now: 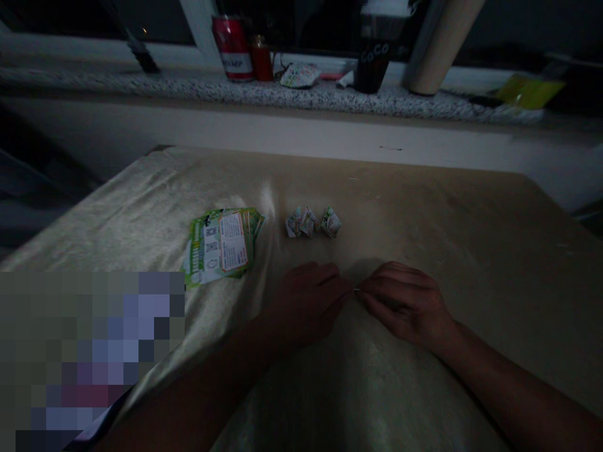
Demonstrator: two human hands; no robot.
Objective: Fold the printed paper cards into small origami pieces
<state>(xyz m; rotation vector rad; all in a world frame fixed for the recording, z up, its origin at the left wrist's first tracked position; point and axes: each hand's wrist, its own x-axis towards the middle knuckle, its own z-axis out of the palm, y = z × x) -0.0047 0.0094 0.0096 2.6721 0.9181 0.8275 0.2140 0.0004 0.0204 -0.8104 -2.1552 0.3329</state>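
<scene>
My left hand [311,295] and my right hand [405,301] meet fingertip to fingertip above the cloth-covered table. Both are closed in a pinch. Only a tiny pale sliver [357,289] shows between the fingertips, too small and dark to name. Just beyond the left hand stand several small folded paper pieces [308,223], printed in white and green; the rightmost one [331,222] sits slightly apart. Left of these lies a stack of green and white printed sheets or wrappers [223,245], flat on the cloth.
A beige cloth [447,213] covers the table, wrinkled on the left. Behind it, the speckled windowsill [188,78] holds a red can [233,50], an orange-red bottle [262,59], a crumpled wrapper [300,75], a dark cup [374,56], a cardboard tube [440,47] and a yellow item [530,91].
</scene>
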